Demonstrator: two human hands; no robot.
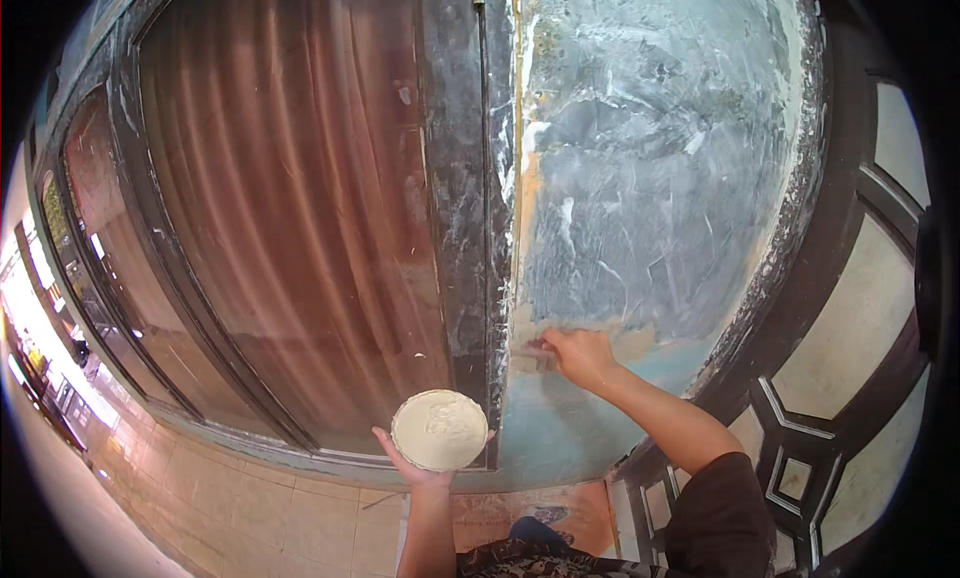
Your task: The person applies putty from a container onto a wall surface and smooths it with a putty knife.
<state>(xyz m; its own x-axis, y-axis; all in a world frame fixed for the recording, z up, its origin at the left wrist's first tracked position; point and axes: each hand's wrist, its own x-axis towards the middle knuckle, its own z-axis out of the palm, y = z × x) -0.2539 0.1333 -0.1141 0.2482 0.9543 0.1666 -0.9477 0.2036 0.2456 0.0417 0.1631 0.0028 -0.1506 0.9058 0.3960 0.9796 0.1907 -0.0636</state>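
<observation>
My left hand (408,465) holds up a round tub (396,450) from below, fingers and thumb around its sides. Smooth cream-coloured paste (440,430) fills it, with a rougher patch on top. My right hand (578,354) is closed and pressed close to the wall panel (640,248), low down near its left edge. Whatever is in its fingers is small and mostly hidden; I cannot make it out. Around that hand the panel carries a beige smear (635,340). Above it the surface is patchy grey-blue with white streaks, and below it is pale turquoise.
Left of the panel stands a dark, worn frame (462,228) around glass with a reddish-brown curtain (290,198) behind. A dark panelled door (840,308) is on the right. Below lie floor tiles (270,508) and a flat orange-brown sheet (560,518).
</observation>
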